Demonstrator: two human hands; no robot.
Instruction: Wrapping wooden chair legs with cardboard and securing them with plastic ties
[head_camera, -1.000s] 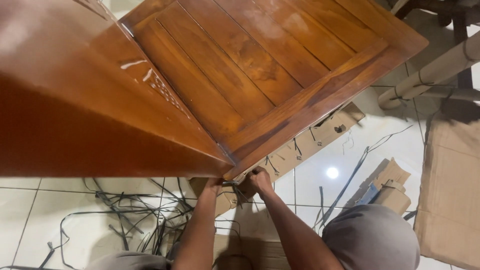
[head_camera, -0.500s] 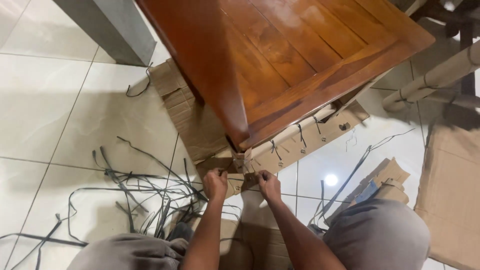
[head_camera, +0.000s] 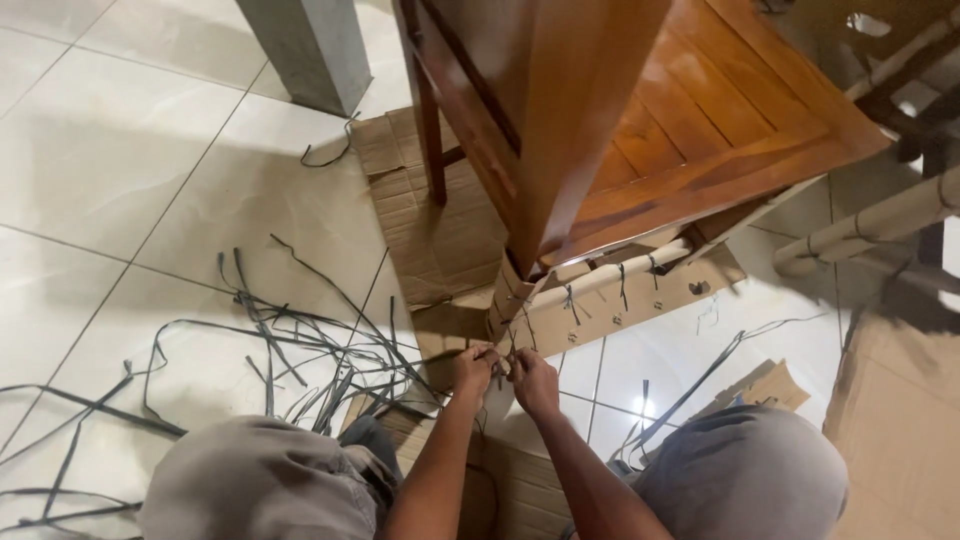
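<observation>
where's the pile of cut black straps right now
In the head view the black straps lie tangled on the white tile floor, left of the left hand and the cardboard under the wooden furniture.

2 bare forearms, no sleeves, left hand (head_camera: 473, 368), right hand (head_camera: 535, 382), grey-brown trousers (head_camera: 745, 470)

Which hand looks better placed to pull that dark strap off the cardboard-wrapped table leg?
Probably the left hand: it already touches the dark strap by the wrapped leg. The right hand sits just beside it.
</observation>
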